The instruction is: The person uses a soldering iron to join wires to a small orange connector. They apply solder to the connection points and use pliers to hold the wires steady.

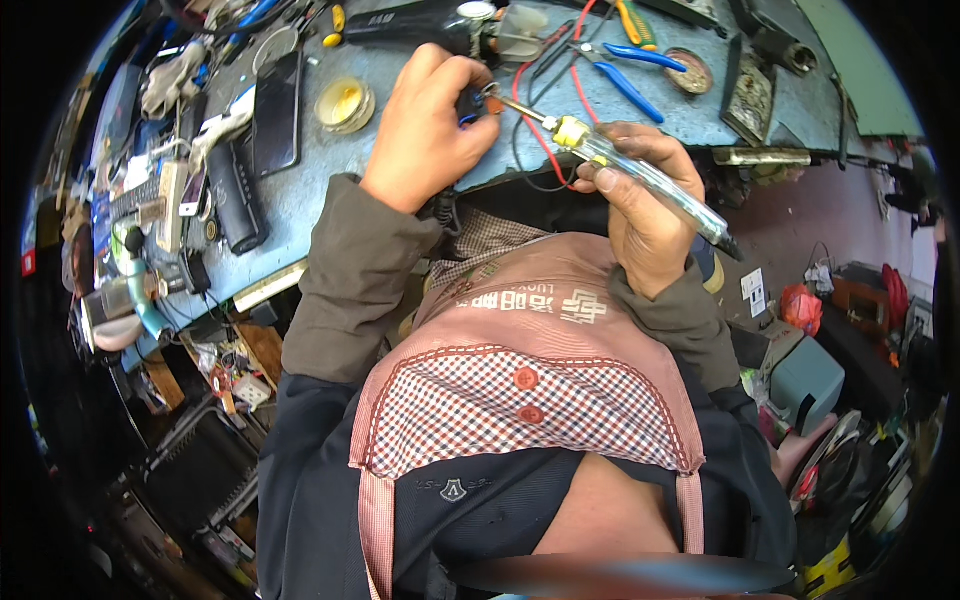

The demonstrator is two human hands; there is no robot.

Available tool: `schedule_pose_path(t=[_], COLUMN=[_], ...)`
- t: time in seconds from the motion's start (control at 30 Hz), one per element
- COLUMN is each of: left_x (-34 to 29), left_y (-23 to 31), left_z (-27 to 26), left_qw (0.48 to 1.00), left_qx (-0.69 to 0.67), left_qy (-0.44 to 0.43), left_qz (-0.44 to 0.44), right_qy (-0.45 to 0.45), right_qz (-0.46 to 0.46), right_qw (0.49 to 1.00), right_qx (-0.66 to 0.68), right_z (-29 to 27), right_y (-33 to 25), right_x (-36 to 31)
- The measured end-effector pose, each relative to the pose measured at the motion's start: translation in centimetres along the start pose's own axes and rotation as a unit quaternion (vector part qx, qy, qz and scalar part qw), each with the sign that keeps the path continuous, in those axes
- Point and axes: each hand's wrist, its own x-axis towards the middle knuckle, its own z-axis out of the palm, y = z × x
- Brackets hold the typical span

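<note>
A blue tabletop crowded with tools curves across the upper part of the view, most cluttered at its left end. A person in a pink apron sits at its near edge. The right hand, just off that edge, has its fingers closed around the clear handle of a slim tool with a yellow collar and thin metal shaft. The left hand, above the near edge around the middle, pinches a small dark part between thumb and forefinger. A black phone lies toward the left end; blue-handled pliers lie near the far edge, right of the middle. A round dish sits beside the left hand. Smallest is the pinched part, at the shaft's tip; contact is unclear.
</note>
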Motion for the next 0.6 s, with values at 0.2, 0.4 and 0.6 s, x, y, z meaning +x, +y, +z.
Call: schedule_pose_path(t=[0.2, 0.4, 0.6], left_x=[0.4, 0.9, 1.5], left_y=[1.7, 8.1, 10.9], left_z=[-2.0, -0.2, 2.4], left_qw=[1.0, 0.989, 0.985], left_qx=[-0.009, -0.014, 0.015], left_qy=[0.026, 0.037, 0.025], left_qz=[0.004, 0.145, 0.169], right_qy=[0.039, 0.055, 0.071], right_qz=[0.047, 0.07, 0.029], right_qw=[0.989, 0.979, 0.986], right_qx=[0.138, 0.181, 0.15], right_z=[-1.9, -2.0, -1.0], right_y=[-0.4, -0.7, -1.6], right_x=[0.9, 0.5, -0.1])
